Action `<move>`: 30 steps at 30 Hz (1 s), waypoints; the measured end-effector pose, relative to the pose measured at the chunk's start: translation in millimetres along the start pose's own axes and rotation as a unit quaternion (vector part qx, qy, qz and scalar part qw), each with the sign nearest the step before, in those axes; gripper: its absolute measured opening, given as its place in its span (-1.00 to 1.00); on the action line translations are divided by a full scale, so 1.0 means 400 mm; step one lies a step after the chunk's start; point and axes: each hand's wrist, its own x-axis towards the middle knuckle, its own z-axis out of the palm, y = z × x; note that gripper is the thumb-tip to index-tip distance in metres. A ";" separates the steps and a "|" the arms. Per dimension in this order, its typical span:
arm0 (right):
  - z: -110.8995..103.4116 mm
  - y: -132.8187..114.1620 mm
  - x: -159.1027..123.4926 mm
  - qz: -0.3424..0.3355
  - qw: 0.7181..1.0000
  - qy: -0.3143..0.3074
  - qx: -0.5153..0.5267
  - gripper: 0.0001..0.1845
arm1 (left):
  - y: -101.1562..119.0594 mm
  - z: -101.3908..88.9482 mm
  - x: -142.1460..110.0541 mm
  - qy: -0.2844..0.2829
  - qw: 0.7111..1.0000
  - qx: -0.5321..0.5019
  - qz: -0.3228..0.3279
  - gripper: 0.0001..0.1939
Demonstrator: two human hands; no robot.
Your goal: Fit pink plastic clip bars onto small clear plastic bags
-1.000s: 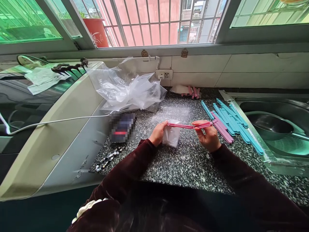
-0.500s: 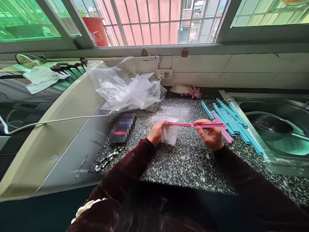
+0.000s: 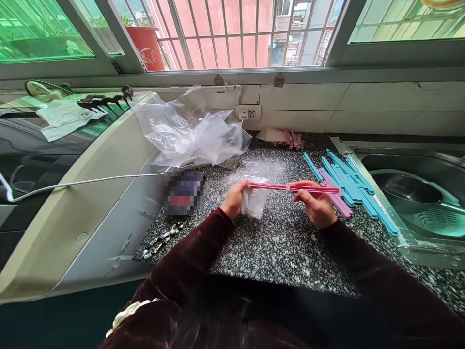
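A long pink bag-sealing clip [image 3: 271, 186] stretches level between my hands above the counter, its two halves swung out nearly in line. My left hand [image 3: 233, 199] pinches its left end and the upper corner of a small clear plastic bag [image 3: 255, 202]. The bag hangs just below the clip; a whitish content shows through it. My right hand [image 3: 317, 204] grips the clip's right half between thumb and fingers. Beyond that hand lie several turquoise sealing clips [image 3: 351, 182] and a few pink clips [image 3: 341, 206], loosely piled on the speckled counter [image 3: 276, 252].
Crumpled clear plastic bags [image 3: 203, 138] and a blurred-out phone [image 3: 184, 193] lie to the left. Against the back wall sits a packet with pink clips [image 3: 272, 135]. A sink [image 3: 403, 249] holding a pan [image 3: 407, 186] is at the right. A white cable [image 3: 90, 181] crosses the left side.
My right thumb and fingers have shifted slightly on the clip. Both hands keep their hold, and the bag hangs in nearly the same place.
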 end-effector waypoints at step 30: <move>-0.021 -0.016 0.007 -0.237 0.909 0.023 -0.342 -0.91 | 0.005 -0.002 -0.021 -0.101 0.990 0.099 0.014 -0.65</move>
